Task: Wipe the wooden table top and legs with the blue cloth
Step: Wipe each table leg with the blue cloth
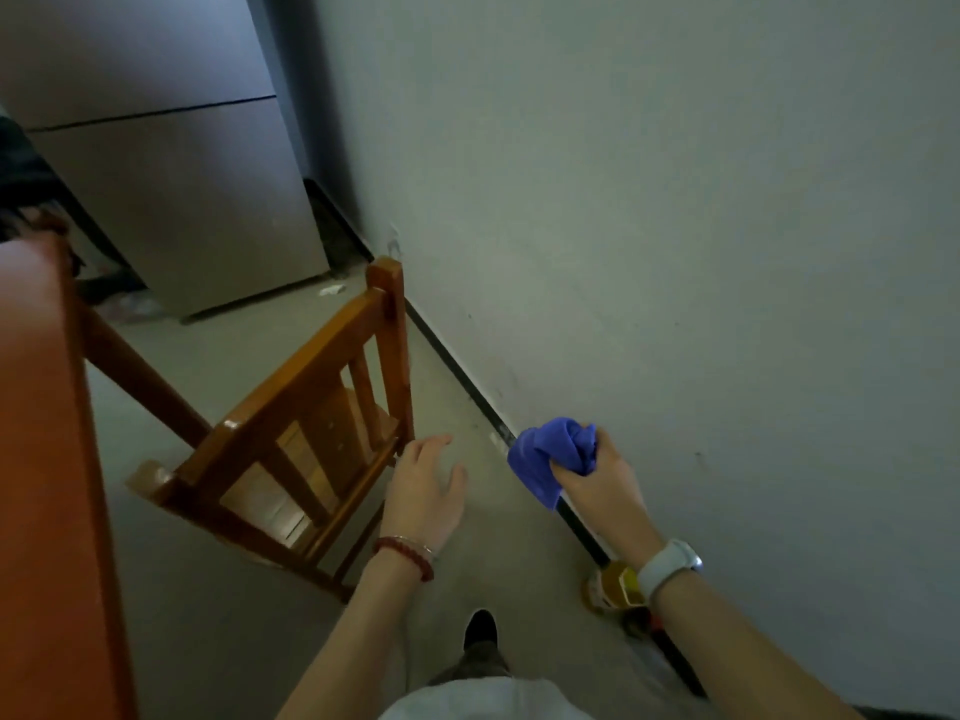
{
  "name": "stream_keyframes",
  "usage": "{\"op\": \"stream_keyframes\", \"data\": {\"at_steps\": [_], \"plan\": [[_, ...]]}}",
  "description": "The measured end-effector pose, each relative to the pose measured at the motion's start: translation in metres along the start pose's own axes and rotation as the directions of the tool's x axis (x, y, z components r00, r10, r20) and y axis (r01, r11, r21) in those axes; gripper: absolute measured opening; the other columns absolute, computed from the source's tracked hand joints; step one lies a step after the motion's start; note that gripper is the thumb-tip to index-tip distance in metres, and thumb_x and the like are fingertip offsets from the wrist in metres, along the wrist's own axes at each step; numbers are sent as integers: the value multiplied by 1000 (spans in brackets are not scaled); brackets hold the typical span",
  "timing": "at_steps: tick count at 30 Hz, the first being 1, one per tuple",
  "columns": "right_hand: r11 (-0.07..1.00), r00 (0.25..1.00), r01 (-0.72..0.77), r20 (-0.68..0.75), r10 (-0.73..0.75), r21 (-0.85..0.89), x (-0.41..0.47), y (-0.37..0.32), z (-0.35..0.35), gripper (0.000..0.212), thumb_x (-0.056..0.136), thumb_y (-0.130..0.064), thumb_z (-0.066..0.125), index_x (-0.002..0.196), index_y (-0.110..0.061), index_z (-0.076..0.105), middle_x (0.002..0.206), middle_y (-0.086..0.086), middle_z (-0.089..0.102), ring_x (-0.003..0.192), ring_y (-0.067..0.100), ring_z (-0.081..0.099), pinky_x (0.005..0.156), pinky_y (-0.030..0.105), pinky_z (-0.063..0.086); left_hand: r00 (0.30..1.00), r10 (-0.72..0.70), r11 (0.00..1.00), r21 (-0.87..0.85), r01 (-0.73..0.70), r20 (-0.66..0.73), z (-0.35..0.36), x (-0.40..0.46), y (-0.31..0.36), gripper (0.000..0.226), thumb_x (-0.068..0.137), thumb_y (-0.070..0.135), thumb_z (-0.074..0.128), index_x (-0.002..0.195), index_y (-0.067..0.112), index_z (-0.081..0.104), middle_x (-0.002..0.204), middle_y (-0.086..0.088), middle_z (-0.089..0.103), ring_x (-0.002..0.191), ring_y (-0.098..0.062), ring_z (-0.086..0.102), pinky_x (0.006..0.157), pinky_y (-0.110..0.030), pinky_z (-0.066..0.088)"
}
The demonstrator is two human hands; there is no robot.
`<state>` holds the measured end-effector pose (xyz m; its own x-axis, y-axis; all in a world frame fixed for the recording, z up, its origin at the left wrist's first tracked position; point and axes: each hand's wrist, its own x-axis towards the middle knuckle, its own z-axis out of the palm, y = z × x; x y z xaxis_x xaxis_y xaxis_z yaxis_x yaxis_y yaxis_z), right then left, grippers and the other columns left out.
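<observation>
Head view: the right hand [597, 478], right of centre, grips the bunched blue cloth [553, 454] in curled fingers, a pale watch [667, 563] on its wrist. At centre, the left hand [426, 485] hangs with fingers spread, holding nothing, just beside the wooden chair [306, 423]; a red bead bracelet [402, 553] circles its wrist. Along the left edge runs the wooden table [41, 459]. A grey fridge [171, 163] stands upper left. Near the skirting at lower right sits a yellow-labelled jar [613, 589], its writing unreadable.

- The counter [41, 459] runs along the left edge.
- A chair [311, 423] stands just right of it, on the floor [208, 589].
- A fridge [176, 189] stands behind the chair, against the wall [675, 226].
- A bottle [610, 587] sits at the wall's foot.
</observation>
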<state>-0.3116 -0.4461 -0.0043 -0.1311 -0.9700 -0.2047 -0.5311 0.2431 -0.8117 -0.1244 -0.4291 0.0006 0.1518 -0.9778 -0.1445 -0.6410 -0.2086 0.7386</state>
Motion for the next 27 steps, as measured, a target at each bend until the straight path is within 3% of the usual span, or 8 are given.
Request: {"op": "stream_keyframes", "data": {"at_steps": [8,12,16,19,22,27], "plan": [[995,996,80,41,-83,57,132,-65,12,25,79,-14,64,76,-26,44,73,-4,53,65,13,50,63,30,39,993,83,996,41,-80,-83,-22,134,54,42,93,29,47,134,21,39,133,2,46,116,-11,48,99,-26,42],[989,991,123,34,-126,80,201,-96,27,25,80,-17,65,74,-28,43,70,-7,51,62,7,48,58,26,35,989,115,993,20,-113,-96,-19,197,72,41,93,27,46,132,17,42,132,0,46,120,-13,45,100,-24,35],[989,990,138,34,-140,49,280,-119,39,21,80,-23,66,85,-19,46,74,-3,53,64,10,50,56,27,36,981,122,991,-32,-128,-151,-13,270,92,37,92,21,47,128,12,47,128,-5,49,118,-18,46,98,-22,33],[985,982,169,80,-171,33,352,-141,53,20,81,-22,64,88,-16,46,75,-1,53,64,11,50,55,28,37,963,16,997,-67,-35,-269,-20,353,111,38,91,20,47,128,11,47,128,-8,49,119,-20,45,101,-28,34],[977,967,211,140,-215,40,418,-174,69,16,84,-21,61,88,-17,45,73,-5,51,63,9,49,55,25,37,901,-194,979,-138,152,-387,-42,434,122,39,91,21,45,129,11,46,130,-10,47,119,-25,45,102,-36,37],[965,928,250,262,-263,85,496,-226,111,21,82,-27,64,90,-21,46,77,-6,53,66,8,51,58,26,40,801,-445,895,-234,381,-401,-74,509,96,41,91,21,46,130,12,44,131,-12,45,118,-27,47,101,-40,39]]}}
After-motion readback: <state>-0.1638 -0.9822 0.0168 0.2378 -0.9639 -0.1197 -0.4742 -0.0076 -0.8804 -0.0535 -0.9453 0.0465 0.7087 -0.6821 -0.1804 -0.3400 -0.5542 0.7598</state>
